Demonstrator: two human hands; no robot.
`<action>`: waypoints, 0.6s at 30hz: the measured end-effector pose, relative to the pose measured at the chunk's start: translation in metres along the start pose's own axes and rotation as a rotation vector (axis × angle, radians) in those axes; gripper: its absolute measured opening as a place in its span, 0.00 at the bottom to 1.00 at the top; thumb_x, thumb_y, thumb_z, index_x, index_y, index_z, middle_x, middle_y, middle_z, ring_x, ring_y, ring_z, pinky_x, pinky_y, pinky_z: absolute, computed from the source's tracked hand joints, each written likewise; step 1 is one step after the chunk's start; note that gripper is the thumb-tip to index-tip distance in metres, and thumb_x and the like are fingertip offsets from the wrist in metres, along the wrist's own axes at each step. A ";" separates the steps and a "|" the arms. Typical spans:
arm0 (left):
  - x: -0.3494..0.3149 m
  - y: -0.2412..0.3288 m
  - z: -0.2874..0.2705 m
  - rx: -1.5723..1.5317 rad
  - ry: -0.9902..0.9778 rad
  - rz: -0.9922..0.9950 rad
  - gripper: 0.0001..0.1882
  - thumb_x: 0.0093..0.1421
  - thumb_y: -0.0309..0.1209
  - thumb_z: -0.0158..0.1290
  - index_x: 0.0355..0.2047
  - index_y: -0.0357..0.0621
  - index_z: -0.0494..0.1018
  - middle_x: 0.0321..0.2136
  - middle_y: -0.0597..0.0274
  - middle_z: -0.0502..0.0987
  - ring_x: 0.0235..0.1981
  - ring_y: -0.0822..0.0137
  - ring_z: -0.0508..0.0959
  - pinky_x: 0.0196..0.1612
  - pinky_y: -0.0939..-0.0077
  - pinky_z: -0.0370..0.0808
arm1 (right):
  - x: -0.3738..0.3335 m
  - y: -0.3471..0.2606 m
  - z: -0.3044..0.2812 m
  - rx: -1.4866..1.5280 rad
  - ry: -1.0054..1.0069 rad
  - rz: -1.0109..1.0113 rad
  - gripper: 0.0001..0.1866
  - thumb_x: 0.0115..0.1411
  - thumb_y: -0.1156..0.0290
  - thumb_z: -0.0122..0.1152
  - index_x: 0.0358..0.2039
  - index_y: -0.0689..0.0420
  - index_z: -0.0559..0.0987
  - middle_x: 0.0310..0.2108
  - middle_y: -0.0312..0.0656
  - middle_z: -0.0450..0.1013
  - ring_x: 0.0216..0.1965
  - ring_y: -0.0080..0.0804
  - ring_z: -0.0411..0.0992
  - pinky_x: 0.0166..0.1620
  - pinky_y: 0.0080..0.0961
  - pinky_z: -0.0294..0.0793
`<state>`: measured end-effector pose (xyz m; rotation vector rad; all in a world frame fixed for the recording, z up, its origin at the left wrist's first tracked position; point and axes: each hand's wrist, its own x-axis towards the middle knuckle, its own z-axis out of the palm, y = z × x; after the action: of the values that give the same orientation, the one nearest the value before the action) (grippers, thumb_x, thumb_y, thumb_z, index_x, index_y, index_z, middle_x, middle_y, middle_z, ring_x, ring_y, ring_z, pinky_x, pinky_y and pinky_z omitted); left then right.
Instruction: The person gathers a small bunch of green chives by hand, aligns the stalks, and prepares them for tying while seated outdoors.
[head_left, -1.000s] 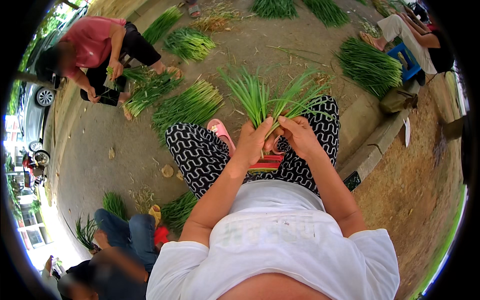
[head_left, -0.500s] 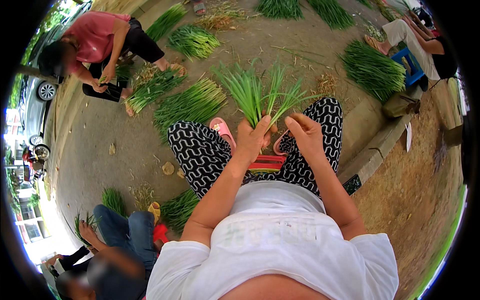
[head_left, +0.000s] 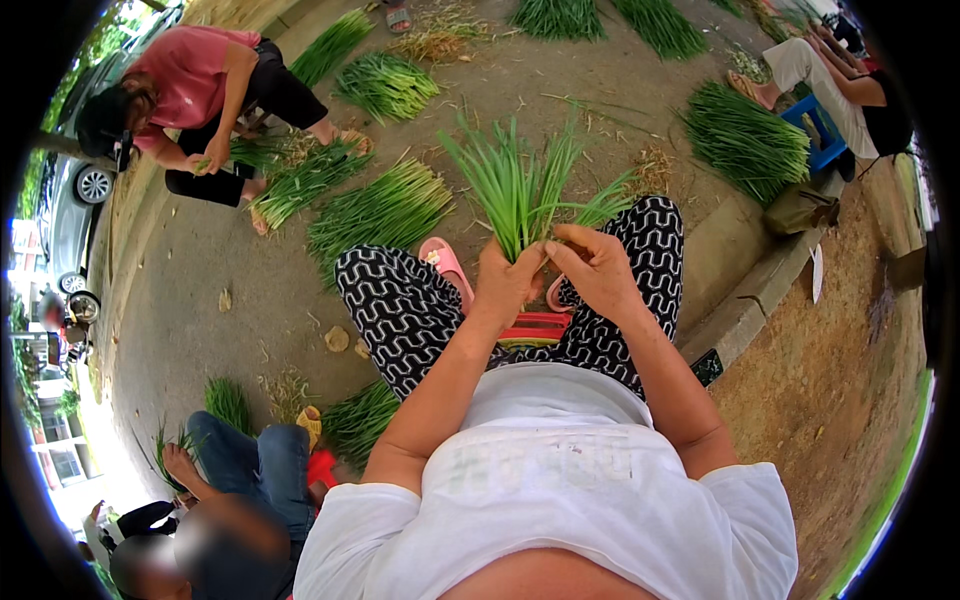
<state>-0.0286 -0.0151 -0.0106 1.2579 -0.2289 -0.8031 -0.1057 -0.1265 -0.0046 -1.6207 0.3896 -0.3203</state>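
Clearly, a small bundle of green stalks [head_left: 515, 195] is held up in front of the lap by the person's left hand [head_left: 508, 280], its grip closed around the lower ends while the long leaves are fanned out beyond it. The right hand [head_left: 597, 265] is held just beside it, with thumb and forefinger bent toward the stalk bases; whether anything is pinched by that grip cannot be told. A smaller tuft of leaves [head_left: 605, 205] is seen past the right hand, its lower ends hidden. The bundle is held above the pavement [head_left: 260, 270], between knees covered by patterned trousers [head_left: 405, 310]. Beyond the left knee, a heap of pale-based stalks [head_left: 380, 212] is laid on the pavement. Toward the pavement's right edge, near the kerb [head_left: 765, 298], a dense green heap [head_left: 748, 140] is laid close to a blue crate [head_left: 828, 150]. Toward the pavement's left edge, a co-worker in a pink top [head_left: 200, 75] is seen bent near another spread of stalks [head_left: 315, 175].
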 end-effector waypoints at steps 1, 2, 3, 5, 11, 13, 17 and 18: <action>0.000 0.000 0.000 -0.003 0.004 -0.009 0.05 0.55 0.28 0.49 0.29 0.39 0.69 0.14 0.69 0.66 0.09 0.80 0.61 0.11 0.86 0.55 | 0.000 0.000 -0.001 0.000 -0.007 0.015 0.10 0.54 0.73 0.53 0.34 0.65 0.74 0.18 0.32 0.67 0.21 0.12 0.60 0.22 0.14 0.61; 0.000 0.000 0.000 -0.006 0.000 -0.009 0.05 0.54 0.28 0.49 0.29 0.39 0.69 0.14 0.69 0.66 0.09 0.80 0.62 0.11 0.86 0.55 | 0.000 0.001 -0.001 0.000 -0.015 0.029 0.10 0.54 0.73 0.53 0.34 0.65 0.74 0.18 0.32 0.67 0.21 0.12 0.60 0.22 0.14 0.60; 0.000 0.001 0.000 -0.010 -0.004 -0.009 0.06 0.54 0.28 0.49 0.29 0.39 0.69 0.13 0.69 0.66 0.09 0.80 0.62 0.11 0.86 0.55 | 0.000 0.001 -0.001 -0.016 -0.004 -0.005 0.10 0.54 0.72 0.53 0.35 0.65 0.74 0.17 0.32 0.67 0.19 0.12 0.60 0.21 0.14 0.60; 0.000 0.001 0.000 -0.009 -0.020 -0.005 0.06 0.54 0.28 0.49 0.29 0.39 0.69 0.14 0.69 0.66 0.09 0.80 0.62 0.11 0.86 0.55 | 0.001 0.002 0.000 -0.047 0.017 -0.072 0.10 0.54 0.72 0.53 0.35 0.64 0.74 0.16 0.33 0.67 0.17 0.13 0.60 0.19 0.15 0.60; 0.001 0.000 -0.002 0.006 -0.058 -0.012 0.06 0.55 0.25 0.49 0.32 0.37 0.68 0.15 0.68 0.67 0.09 0.81 0.62 0.09 0.86 0.55 | 0.001 0.008 -0.003 -0.046 0.023 0.002 0.14 0.54 0.71 0.53 0.40 0.63 0.72 0.15 0.37 0.70 0.07 0.17 0.60 0.10 0.16 0.56; 0.001 -0.001 -0.002 0.027 -0.061 -0.003 0.06 0.55 0.26 0.49 0.32 0.37 0.68 0.15 0.69 0.66 0.10 0.81 0.62 0.10 0.86 0.56 | 0.002 0.005 -0.007 -0.095 -0.008 0.007 0.15 0.54 0.70 0.53 0.41 0.64 0.71 0.15 0.38 0.70 0.08 0.18 0.62 0.11 0.18 0.58; 0.001 -0.001 -0.004 0.055 -0.097 0.017 0.06 0.55 0.27 0.50 0.32 0.37 0.68 0.15 0.70 0.66 0.11 0.81 0.63 0.11 0.87 0.56 | 0.004 -0.015 -0.012 -0.337 -0.087 -0.022 0.16 0.55 0.68 0.52 0.41 0.66 0.69 0.15 0.41 0.70 0.10 0.22 0.65 0.15 0.20 0.63; 0.002 -0.001 -0.005 0.061 -0.108 0.027 0.06 0.56 0.27 0.50 0.32 0.37 0.68 0.14 0.70 0.66 0.11 0.82 0.63 0.12 0.87 0.56 | 0.005 -0.014 -0.013 -0.353 -0.098 -0.032 0.15 0.55 0.69 0.52 0.39 0.66 0.70 0.15 0.41 0.70 0.11 0.23 0.67 0.17 0.20 0.64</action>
<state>-0.0250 -0.0125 -0.0140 1.2674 -0.3595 -0.8473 -0.1059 -0.1392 0.0103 -1.9813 0.3591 -0.2023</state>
